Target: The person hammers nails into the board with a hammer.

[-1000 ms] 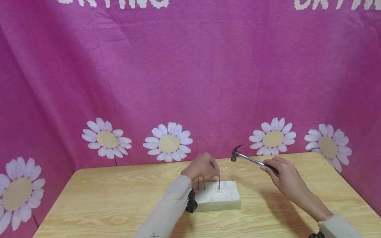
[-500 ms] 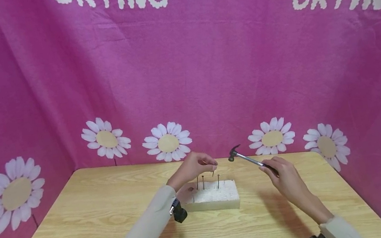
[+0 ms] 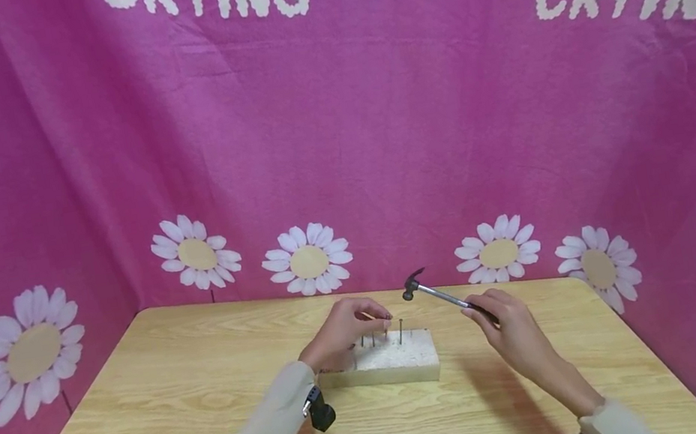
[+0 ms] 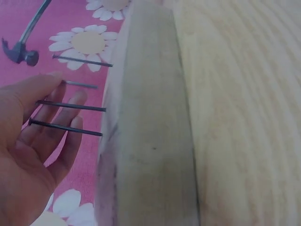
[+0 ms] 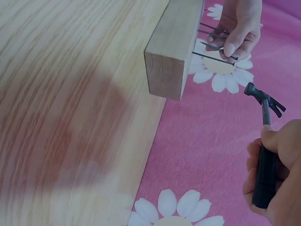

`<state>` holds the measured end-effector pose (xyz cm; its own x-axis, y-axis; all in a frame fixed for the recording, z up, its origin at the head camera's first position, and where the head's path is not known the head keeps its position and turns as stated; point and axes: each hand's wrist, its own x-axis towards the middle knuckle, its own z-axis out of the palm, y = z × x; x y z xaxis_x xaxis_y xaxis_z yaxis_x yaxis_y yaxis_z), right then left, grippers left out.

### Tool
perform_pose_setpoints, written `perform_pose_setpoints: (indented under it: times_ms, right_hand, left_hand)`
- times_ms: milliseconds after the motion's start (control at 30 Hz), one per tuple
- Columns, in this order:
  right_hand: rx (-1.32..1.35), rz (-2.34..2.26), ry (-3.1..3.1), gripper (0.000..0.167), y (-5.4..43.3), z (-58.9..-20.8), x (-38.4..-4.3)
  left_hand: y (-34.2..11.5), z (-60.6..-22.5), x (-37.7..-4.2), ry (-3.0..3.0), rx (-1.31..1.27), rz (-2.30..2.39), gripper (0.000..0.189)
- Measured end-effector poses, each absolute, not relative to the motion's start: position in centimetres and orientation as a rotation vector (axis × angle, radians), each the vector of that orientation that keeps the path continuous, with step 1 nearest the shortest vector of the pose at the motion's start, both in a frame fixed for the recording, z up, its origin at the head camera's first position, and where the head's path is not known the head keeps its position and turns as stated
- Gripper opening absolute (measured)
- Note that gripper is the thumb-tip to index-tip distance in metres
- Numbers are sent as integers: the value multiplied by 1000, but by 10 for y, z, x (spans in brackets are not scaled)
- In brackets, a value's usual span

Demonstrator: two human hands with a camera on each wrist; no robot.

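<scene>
My left hand (image 3: 342, 332) pinches a nail (image 4: 82, 85) near its head between thumb and index finger. The nail points down at the top of a pale wooden block (image 3: 400, 374), its tip slightly short of the wood in the left wrist view. Three dark nails stand upright in the block: one (image 3: 401, 331) right of the pinched nail and two, including this nail (image 4: 70, 106), to its left. My right hand (image 3: 515, 331) grips a claw hammer (image 3: 444, 296) by its black handle (image 5: 265, 181). The hammer's head (image 3: 410, 288) hangs in the air, right of and above the standing nails.
The block lies on a light wood-grain table (image 3: 211, 390), toward its far side. Behind the table hangs a pink cloth (image 3: 375, 129) with white daisies and lettering, which also covers both sides. A small black camera (image 3: 319, 410) is strapped to my left wrist.
My left hand has left the right standing nail, shifted left, and come down over the block with another nail between its fingers. The hammer has drifted slightly left in my right hand.
</scene>
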<state>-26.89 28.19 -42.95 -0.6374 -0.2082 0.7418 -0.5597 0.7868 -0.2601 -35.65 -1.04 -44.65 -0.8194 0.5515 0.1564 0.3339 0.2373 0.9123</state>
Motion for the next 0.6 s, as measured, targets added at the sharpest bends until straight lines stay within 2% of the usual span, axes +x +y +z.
perform_pose_setpoints:
  times_ms: [600]
  right_hand:
    - [633,635,-2229,12,265,-437,-269]
  left_hand:
    - [-10,-467,-355,2352,876,1723,18]
